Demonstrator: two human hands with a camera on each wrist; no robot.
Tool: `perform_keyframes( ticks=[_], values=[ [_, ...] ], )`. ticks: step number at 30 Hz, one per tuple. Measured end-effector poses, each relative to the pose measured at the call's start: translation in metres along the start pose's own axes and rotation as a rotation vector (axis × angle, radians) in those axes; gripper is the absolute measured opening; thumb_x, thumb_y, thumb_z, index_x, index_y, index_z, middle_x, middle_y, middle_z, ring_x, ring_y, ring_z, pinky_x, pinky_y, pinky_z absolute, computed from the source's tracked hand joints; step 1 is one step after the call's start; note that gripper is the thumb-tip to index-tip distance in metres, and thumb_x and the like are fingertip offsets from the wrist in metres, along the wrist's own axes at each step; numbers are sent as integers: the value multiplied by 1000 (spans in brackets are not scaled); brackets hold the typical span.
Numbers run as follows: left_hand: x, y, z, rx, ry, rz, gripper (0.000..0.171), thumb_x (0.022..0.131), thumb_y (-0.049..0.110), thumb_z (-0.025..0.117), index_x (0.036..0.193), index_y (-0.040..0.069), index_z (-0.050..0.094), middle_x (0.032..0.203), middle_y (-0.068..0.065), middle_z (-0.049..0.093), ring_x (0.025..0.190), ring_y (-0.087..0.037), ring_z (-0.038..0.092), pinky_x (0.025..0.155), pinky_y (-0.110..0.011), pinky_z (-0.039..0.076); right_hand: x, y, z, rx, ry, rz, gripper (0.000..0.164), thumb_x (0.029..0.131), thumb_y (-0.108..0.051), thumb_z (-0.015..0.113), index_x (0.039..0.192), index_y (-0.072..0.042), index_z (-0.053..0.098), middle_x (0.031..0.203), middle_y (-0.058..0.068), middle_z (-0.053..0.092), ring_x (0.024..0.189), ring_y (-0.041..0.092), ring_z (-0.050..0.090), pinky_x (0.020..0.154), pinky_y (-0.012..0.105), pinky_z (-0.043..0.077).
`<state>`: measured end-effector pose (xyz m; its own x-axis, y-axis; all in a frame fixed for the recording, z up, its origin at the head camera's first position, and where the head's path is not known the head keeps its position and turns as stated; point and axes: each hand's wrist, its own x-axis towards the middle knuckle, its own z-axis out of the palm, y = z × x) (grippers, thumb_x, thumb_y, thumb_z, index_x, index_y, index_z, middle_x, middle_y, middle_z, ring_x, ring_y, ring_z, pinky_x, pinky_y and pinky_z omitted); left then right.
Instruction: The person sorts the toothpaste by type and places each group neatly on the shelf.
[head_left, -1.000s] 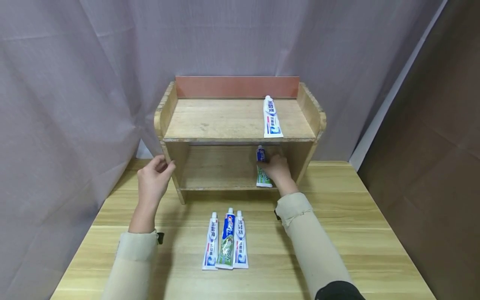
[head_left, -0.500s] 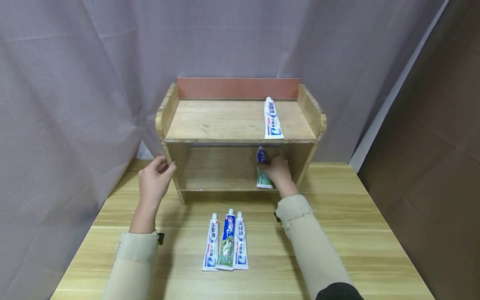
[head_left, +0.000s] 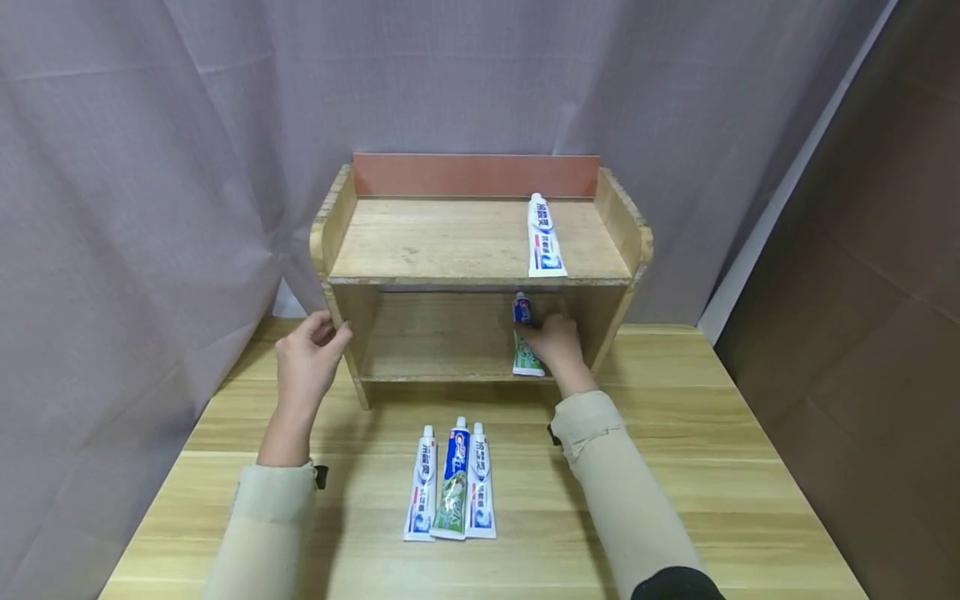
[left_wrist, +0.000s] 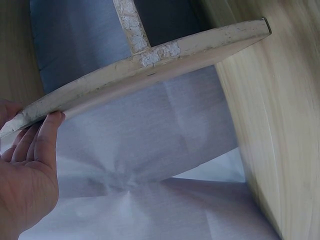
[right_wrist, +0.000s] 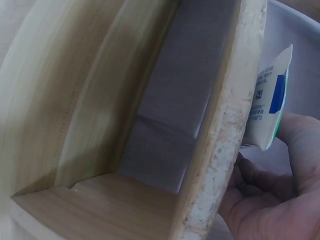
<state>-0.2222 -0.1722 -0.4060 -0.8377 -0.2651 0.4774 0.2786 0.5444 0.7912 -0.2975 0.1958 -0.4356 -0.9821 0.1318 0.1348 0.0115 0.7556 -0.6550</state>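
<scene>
My left hand (head_left: 309, 354) grips the left side panel of a small two-tier wooden shelf (head_left: 408, 337). In the left wrist view, the fingers (left_wrist: 47, 135) lie along one face of that panel, and the thumb is partly hidden on the other. At the right of the lower tier, my right hand (head_left: 557, 343) holds a blue and green toothpaste tube (head_left: 529, 360), cap toward the back. Its white printed back (right_wrist: 265, 107) shows beside the thumb in the right wrist view. My palm and curled fingers hide part of the grip.
A white toothpaste tube (head_left: 544, 242) lies on the upper tier, right of the middle. On the wooden table (head_left: 720, 467) before the shelf, a blue and green tube (head_left: 453, 487) lies between two white tubes (head_left: 422, 487). Grey cloth (head_left: 450, 75) hangs behind.
</scene>
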Motion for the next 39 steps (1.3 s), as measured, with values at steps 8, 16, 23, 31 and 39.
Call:
perform_keyframes(
  ticks=[8,16,23,31,39],
  values=[
    [0,-1,1,2,8,16,23,92,22,71,106,4,74,102,-15,75,95,-27,74,81,-36,60,-8,4,0,41,37,-20,48,90,-45,71,89,3,64,74,15,61,63,27,58,53,37,50],
    [0,-1,1,8,0,13,23,91,23,71,106,6,75,101,-13,76,93,-26,75,81,-35,60,-19,7,-4,91,2,11,67,91,-48,68,118,13,63,111,33,66,94,41,66,81,50,58],
    [1,-2,1,15,14,23,21,91,23,71,104,6,75,99,-12,76,92,-25,75,80,-34,61,-29,8,-7,80,-19,13,64,91,-49,67,118,9,67,116,32,67,99,43,68,85,50,59],
    [2,1,0,12,15,5,23,91,23,72,105,5,75,101,-15,76,93,-26,75,81,-35,60,-44,9,-8,86,30,-24,54,91,-48,68,114,0,73,108,20,74,95,37,71,83,47,60],
    [1,0,1,7,19,2,21,90,21,72,104,5,75,101,-15,75,93,-26,75,82,-32,60,-58,10,-9,89,46,-9,53,92,-46,68,113,3,71,107,20,74,94,36,71,83,47,59]
  ],
)
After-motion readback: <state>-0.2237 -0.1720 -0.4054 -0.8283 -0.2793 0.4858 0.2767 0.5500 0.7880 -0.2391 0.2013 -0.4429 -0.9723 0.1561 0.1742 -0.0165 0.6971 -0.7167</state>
